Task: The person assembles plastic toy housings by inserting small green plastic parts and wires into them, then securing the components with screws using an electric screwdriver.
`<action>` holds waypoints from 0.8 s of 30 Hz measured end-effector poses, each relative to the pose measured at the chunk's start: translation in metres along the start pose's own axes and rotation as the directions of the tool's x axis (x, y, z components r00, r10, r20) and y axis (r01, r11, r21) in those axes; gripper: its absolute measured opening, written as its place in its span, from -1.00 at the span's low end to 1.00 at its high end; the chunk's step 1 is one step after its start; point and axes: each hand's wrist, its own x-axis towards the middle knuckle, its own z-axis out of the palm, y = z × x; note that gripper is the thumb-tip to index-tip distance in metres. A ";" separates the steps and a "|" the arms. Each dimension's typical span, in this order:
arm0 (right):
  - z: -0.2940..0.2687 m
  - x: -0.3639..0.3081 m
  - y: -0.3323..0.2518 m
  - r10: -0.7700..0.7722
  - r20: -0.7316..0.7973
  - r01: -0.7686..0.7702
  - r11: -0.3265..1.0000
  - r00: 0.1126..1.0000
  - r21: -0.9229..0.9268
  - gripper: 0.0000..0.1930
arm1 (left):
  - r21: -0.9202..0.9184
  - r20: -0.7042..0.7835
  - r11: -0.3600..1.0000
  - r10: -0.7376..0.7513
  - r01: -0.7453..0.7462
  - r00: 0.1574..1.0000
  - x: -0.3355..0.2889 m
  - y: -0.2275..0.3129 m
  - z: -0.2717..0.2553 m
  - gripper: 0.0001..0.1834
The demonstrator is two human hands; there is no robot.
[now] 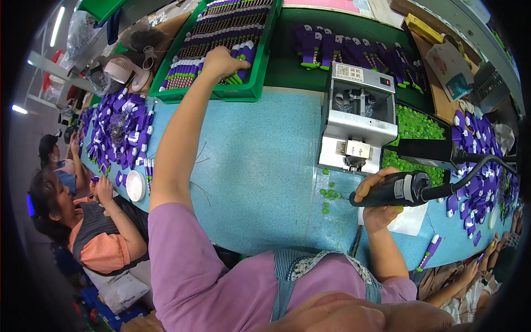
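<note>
My left hand (221, 62) reaches into a green tray (237, 93) packed with rows of purple, white and green stick-shaped pieces (182, 73). Its thumb points right and its other fingers bend down over the pieces, partly hidden, so whether one is gripped I cannot tell. My right hand (375, 200) is wrapped round a black corded electric screwdriver (395, 188), held sideways above the blue table (254, 166). Just beyond it stands a silver box-shaped machine (359, 119) with an open hopper on top and a small metal block at its front.
Small green parts fill a tray (415, 124) right of the machine, and several lie loose (330, 193). Purple pieces are heaped left (121, 130) and right (475, 160). A white bowl (135, 185) stands near a co-worker (105, 221) at left. More people sit at right.
</note>
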 end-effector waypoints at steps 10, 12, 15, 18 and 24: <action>-0.004 -0.003 0.004 -0.033 0.032 0.035 0.996 0.999 -0.077 -0.05 | -0.311 -0.227 0.901 0.238 -0.302 0.944 -0.136 0.015 -0.046 -0.31; -0.007 -0.002 0.009 -0.012 0.027 0.014 0.997 1.000 -0.073 -0.01 | -0.438 -0.091 0.859 0.252 -0.266 0.963 -0.179 0.019 -0.025 -0.26; -0.005 -0.002 0.006 0.003 0.032 -0.001 0.998 0.999 -0.063 0.00 | -0.349 -0.014 0.904 0.259 -0.247 0.966 -0.236 0.019 0.002 -0.30; -0.005 0.000 0.008 -0.009 0.040 0.011 0.998 0.999 -0.061 -0.01 | -0.296 0.000 0.920 0.267 -0.255 0.964 -0.265 0.009 0.033 -0.37; -0.002 0.002 0.007 -0.036 0.029 0.039 0.995 0.999 -0.094 -0.04 | -0.182 -0.033 0.967 0.173 -0.176 0.984 -0.276 0.011 0.047 -0.43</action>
